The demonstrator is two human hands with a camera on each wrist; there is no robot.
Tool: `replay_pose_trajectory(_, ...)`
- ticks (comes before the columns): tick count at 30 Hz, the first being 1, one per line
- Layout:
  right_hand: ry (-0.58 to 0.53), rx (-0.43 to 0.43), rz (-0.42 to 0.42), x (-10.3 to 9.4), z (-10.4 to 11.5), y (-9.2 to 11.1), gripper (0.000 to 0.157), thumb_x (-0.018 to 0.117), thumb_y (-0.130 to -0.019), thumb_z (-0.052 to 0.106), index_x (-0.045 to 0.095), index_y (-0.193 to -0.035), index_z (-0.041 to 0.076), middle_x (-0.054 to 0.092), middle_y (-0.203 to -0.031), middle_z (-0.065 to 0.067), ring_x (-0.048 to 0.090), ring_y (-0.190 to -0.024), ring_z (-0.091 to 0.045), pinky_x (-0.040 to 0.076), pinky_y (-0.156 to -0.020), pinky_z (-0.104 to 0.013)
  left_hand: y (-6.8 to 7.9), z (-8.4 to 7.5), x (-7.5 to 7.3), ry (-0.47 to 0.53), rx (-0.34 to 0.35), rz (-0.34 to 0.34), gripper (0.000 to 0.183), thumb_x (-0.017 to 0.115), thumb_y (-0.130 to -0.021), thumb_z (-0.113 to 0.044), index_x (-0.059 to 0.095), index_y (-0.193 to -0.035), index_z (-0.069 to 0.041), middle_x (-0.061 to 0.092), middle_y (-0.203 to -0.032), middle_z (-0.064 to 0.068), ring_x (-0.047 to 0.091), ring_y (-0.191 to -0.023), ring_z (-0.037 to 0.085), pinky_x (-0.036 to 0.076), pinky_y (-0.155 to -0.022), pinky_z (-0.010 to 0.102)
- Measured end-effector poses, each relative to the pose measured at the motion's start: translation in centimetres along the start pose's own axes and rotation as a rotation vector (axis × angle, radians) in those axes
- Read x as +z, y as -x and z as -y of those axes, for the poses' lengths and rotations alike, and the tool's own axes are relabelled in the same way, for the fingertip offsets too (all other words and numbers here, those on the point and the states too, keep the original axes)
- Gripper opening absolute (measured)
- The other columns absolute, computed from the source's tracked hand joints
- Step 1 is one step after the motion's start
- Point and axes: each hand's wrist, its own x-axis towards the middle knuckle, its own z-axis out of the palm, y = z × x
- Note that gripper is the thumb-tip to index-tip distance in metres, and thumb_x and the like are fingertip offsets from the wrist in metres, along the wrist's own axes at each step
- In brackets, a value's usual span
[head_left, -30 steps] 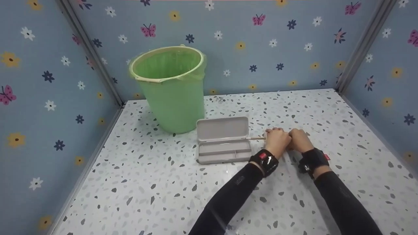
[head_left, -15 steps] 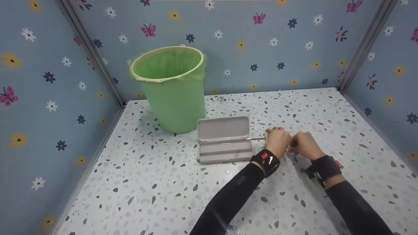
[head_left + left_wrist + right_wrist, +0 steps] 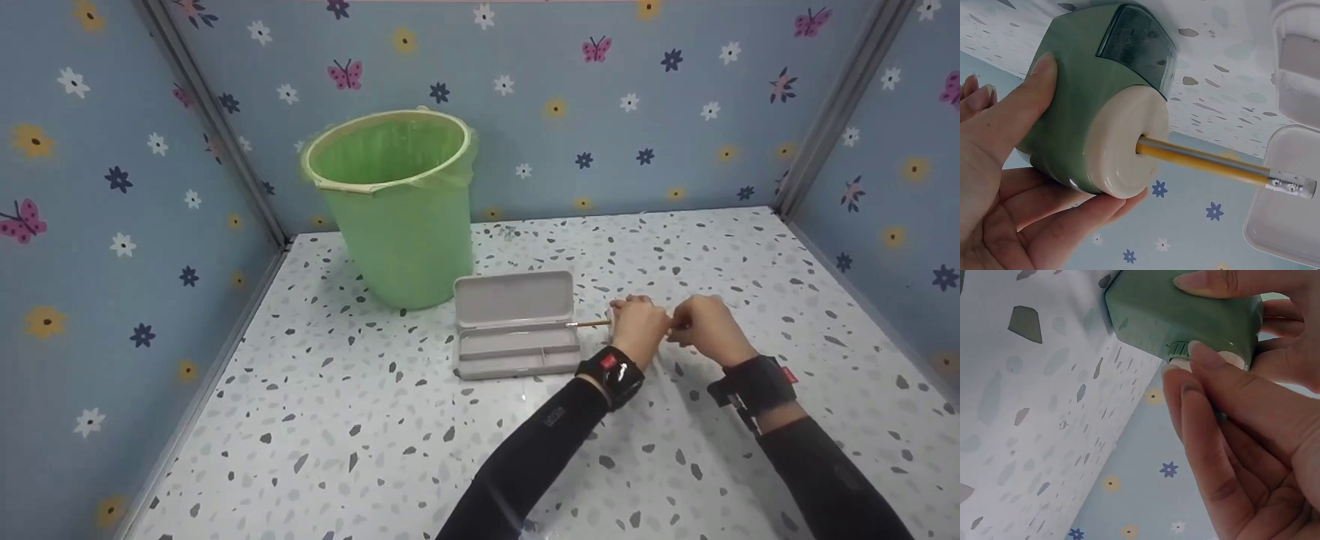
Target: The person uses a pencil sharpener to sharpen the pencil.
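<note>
My left hand grips a green pencil sharpener, thumb on one side and fingers curled beneath. A yellow pencil with a grey stripe is inserted in the hole of its cream front; the metal ferrule and eraser end stick out toward the pencil case. On the opposite face, my right hand pinches the sharpener's small crank between thumb and forefinger, which hide most of the handle. A dark see-through shavings window shows on the sharpener's side. In the head view my hands conceal the sharpener.
Left of my hands an open grey pencil case lies on the speckled white table. Behind it to the left stands a tall green bin with a liner. Flower-patterned panels enclose the table at the back and sides.
My right hand has shifted to the right, and its wrist has swung outward. The left hand, sharpener and pencil have stayed almost in place.
</note>
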Motion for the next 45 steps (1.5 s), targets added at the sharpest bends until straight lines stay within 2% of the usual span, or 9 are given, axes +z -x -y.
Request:
replay_pose_trajectory(5, 0.017, 0.0, -0.037, -0.3, 0.1, 0.1, 0.004, 0.073, -0.074, -0.01, 0.071, -0.074, -0.006, 0.07, -0.068, -0.016, 0.064, -0.056, -0.018, 0.053, -0.052, -0.028, 0.1, -0.2, 0.1, 0.002, 0.021, -0.019, 0.031, 0.048, -0.101, -0.019, 0.072, -0.115, -0.031, 0.071, -0.119, 0.0, 0.069, -0.102, 0.017, 0.059, -0.085, 0.04)
replay_pose_trajectory(10, 0.052, 0.014, -0.104, -0.9, 0.4, -0.4, 0.002, 0.072, -0.077, -0.008, 0.071, -0.077, -0.007, 0.071, -0.073, -0.021, 0.067, -0.061, -0.026, 0.058, -0.058, -0.038, 0.2, -0.5, 0.2, 0.016, 0.032, -0.096, 0.034, 0.044, -0.1, -0.018, 0.074, -0.112, -0.028, 0.072, -0.115, 0.002, 0.071, -0.097, 0.017, 0.057, -0.081, 0.039)
replay_pose_trajectory(13, 0.066, 0.023, -0.128, -1.2, 0.5, -1.2, 0.003, 0.071, -0.078, -0.01, 0.071, -0.077, -0.007, 0.069, -0.073, -0.022, 0.066, -0.062, -0.028, 0.056, -0.058, -0.039, 0.2, -0.6, 0.3, 0.005, 0.037, -0.126, 0.035, 0.042, -0.101, -0.018, 0.074, -0.114, -0.028, 0.073, -0.112, 0.002, 0.071, -0.095, 0.017, 0.057, -0.079, 0.039)
replay_pose_trajectory(18, 0.085, 0.03, -0.153, -1.0, 0.4, -2.6, 0.002, 0.071, -0.079, -0.01, 0.07, -0.078, -0.009, 0.069, -0.074, -0.023, 0.064, -0.063, -0.029, 0.054, -0.059, -0.04, 0.0, -0.4, 0.2, 0.007, 0.032, -0.12, 0.035, 0.043, -0.102, -0.017, 0.072, -0.118, -0.029, 0.074, -0.109, 0.0, 0.07, -0.094, 0.017, 0.058, -0.079, 0.039)
replay_pose_trajectory(24, 0.106, 0.071, -0.168, -0.2, -0.3, -4.4, 0.007, 0.066, -0.079, -0.013, 0.071, -0.083, -0.01, 0.069, -0.078, -0.024, 0.063, -0.068, -0.032, 0.053, -0.065, -0.045, -0.1, -0.2, 0.2, 0.008, 0.032, -0.123, 0.033, 0.048, -0.099, -0.016, 0.071, -0.121, -0.025, 0.074, -0.103, -0.003, 0.069, -0.087, 0.014, 0.058, -0.079, 0.039)
replay_pose_trajectory(29, 0.118, 0.089, -0.149, 0.8, -1.3, -5.6, 0.01, 0.062, -0.078, -0.012, 0.071, -0.081, -0.009, 0.069, -0.076, -0.022, 0.063, -0.067, -0.031, 0.052, -0.065, -0.042, -0.1, -0.2, 0.4, -0.018, 0.039, -0.126, 0.028, 0.05, -0.098, -0.014, 0.075, -0.109, -0.022, 0.074, -0.101, -0.003, 0.069, -0.086, 0.013, 0.059, -0.079, 0.039)
replay_pose_trajectory(33, 0.115, 0.076, -0.133, 1.4, -1.9, -6.0, 0.008, 0.064, -0.078, -0.011, 0.07, -0.078, -0.007, 0.068, -0.073, -0.02, 0.061, -0.065, -0.03, 0.051, -0.063, -0.04, -0.1, 0.0, 0.5, -0.032, 0.036, -0.12, 0.028, 0.05, -0.098, -0.012, 0.075, -0.108, -0.02, 0.074, -0.102, -0.002, 0.07, -0.086, 0.014, 0.06, -0.079, 0.038)
replay_pose_trajectory(38, 0.109, 0.058, -0.131, 2.0, -2.3, -6.2, 0.007, 0.065, -0.077, -0.011, 0.069, -0.073, -0.006, 0.067, -0.07, -0.019, 0.059, -0.063, -0.029, 0.048, -0.059, -0.036, 0.0, 0.2, 0.5, -0.041, 0.041, -0.104, 0.029, 0.05, -0.098, -0.012, 0.075, -0.109, -0.022, 0.074, -0.105, -0.002, 0.07, -0.089, 0.015, 0.061, -0.078, 0.039)
replay_pose_trajectory(45, 0.117, 0.044, -0.085, 3.1, -3.2, -5.8, 0.018, 0.055, -0.077, -0.013, 0.07, -0.07, -0.006, 0.063, -0.063, -0.012, 0.05, -0.058, -0.024, 0.037, -0.055, -0.029, 0.1, 0.3, 0.3, 0.002, 0.04, -0.099, 0.029, 0.051, -0.098, -0.015, 0.076, -0.107, -0.028, 0.074, -0.105, -0.003, 0.07, -0.092, 0.014, 0.06, -0.08, 0.038)
